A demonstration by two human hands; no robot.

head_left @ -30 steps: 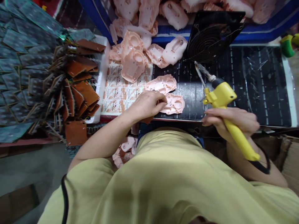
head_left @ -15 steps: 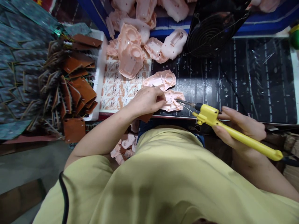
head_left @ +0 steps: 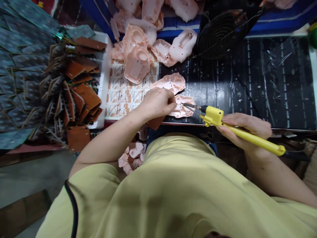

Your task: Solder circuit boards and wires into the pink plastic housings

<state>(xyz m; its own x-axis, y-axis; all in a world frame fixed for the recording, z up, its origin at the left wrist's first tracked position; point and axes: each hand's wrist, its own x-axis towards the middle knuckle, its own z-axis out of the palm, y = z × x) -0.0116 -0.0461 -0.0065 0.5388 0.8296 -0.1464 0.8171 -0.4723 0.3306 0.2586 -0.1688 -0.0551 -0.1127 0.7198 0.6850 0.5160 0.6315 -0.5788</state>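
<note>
My right hand (head_left: 247,129) is closed around a yellow soldering iron (head_left: 250,136) with a thin metal feed tube beside its tip. The tip reaches into a pink plastic shell half (head_left: 187,110) at the bench's front edge. At the shell's left end is my left hand (head_left: 160,102), fingers pinched together; what they hold is too small and hidden to make out. A brown circuit board (head_left: 156,123) shows under that hand at the bench edge. Just behind lies a second pink shell half (head_left: 173,82), partly covered by the left hand.
More pink shells (head_left: 137,62) pile up behind, some in a blue bin (head_left: 274,24). A black fan (head_left: 223,34) stands at the back. Many wired circuit boards (head_left: 85,96) fill a white tray (head_left: 105,79) on the left. Further pink parts (head_left: 132,157) sit below the bench.
My right hand has moved left with the soldering iron, so its tip sits further into the near shell. My left hand has barely shifted.
</note>
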